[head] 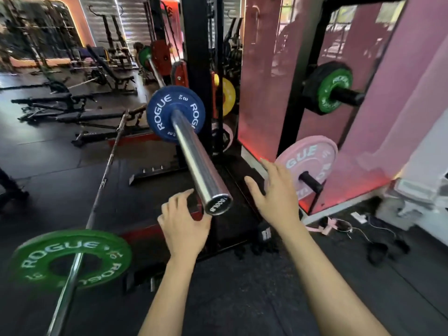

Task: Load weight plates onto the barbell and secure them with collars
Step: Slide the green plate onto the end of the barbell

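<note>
Both hands are hovering with loose, spread fingers, holding nothing: left hand (183, 227) just left of the bar's (197, 157) end, right hand (275, 194) right of it. A blue plate (162, 110) is sitting far up the sleeve.

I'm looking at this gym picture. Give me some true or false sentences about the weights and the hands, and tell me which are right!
1. A blue plate sits on the shiny barbell sleeve. True.
2. The left hand is gripping the end of the sleeve. False: its fingers are spread just beside the end, holding nothing.
3. The right hand is open, close to the pink plate. True.
4. The pink plate is already on the barbell. False: it sits on a black storage peg of the rack.
5. A collar is clamped next to the blue plate. False: the sleeve in front of it is bare.
</note>
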The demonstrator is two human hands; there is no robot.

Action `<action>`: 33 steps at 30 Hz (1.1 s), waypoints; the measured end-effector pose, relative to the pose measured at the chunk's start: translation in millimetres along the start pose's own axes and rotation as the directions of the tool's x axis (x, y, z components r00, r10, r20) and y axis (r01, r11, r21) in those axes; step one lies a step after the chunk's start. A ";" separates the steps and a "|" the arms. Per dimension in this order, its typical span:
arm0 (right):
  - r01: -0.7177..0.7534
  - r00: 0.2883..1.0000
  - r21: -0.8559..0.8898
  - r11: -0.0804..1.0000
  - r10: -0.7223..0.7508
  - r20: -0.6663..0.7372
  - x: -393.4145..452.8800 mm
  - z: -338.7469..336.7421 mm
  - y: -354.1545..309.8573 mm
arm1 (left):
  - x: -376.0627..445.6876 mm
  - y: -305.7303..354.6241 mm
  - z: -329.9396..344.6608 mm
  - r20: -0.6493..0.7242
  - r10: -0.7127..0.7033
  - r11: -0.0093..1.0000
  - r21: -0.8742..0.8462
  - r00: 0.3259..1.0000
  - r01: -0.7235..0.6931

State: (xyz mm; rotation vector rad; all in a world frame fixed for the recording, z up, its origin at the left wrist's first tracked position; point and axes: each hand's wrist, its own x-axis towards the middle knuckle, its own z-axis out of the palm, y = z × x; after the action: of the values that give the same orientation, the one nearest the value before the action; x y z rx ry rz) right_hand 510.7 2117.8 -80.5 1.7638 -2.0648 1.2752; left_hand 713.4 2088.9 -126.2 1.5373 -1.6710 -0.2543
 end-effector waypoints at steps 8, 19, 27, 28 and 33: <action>-0.080 0.996 -0.052 0.995 0.078 -0.039 -37.9 -92.6 92.9 | -61.3 114.7 61.4 0.047 0.070 0.994 -0.090 0.996 -0.065; -0.252 0.963 -0.062 0.966 0.244 -0.111 -68.7 -216.0 228.2 | -131.3 264.8 148.7 0.118 0.167 0.971 -0.191 0.979 -0.143; -0.291 0.950 -0.044 0.956 0.283 -0.133 -38.1 -223.3 283.9 | -104.1 309.4 202.2 0.099 0.203 0.965 -0.189 0.974 -0.182; -0.290 0.950 -0.043 0.956 0.282 -0.136 -30.4 -221.7 292.6 | -98.0 314.2 211.1 0.094 0.197 0.965 -0.192 0.976 -0.177; -0.278 0.954 -0.059 0.959 0.269 -0.129 29.0 -209.6 338.6 | -55.1 342.3 263.8 0.064 0.173 0.956 -0.249 0.983 -0.152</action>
State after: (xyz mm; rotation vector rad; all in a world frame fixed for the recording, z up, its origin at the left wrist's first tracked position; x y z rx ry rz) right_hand 125.1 2219.6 -100.1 1.3685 -2.3148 1.3120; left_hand 279.7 2118.7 -97.0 1.2146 -1.7507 -0.4255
